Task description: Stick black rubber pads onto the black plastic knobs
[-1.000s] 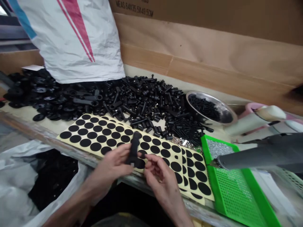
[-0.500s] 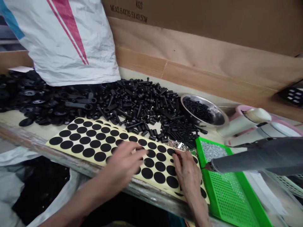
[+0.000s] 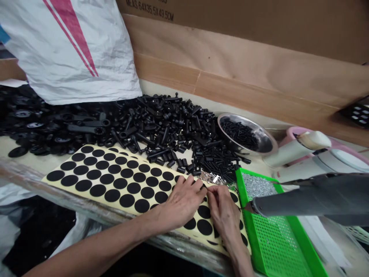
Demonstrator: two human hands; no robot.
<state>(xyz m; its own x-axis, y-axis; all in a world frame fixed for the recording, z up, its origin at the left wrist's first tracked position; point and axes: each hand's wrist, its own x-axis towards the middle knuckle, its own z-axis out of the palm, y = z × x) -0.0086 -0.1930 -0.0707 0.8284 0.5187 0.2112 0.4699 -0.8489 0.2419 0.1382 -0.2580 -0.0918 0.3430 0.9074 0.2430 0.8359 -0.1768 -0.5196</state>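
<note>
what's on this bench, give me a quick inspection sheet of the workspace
surface: worn pale wooden workbench, edge scuffed
job's things: cream backing sheets of round black adhesive discs, overlapping, under both hands
clutter: heap of black plastic screws and knobs; polished steel bowl of black screws; bright green perforated plastic tray holding small silver parts; grey tapered tool with a metal tip above the tray
grippers: bare left hand flat on the sheets; bare right hand beside it, on the discs, any pinched item too small to tell
cables: nothing seen
surroundings: white woven sack with pink stripes; brown cardboard carton; white plastic bag below the bench edge
</note>
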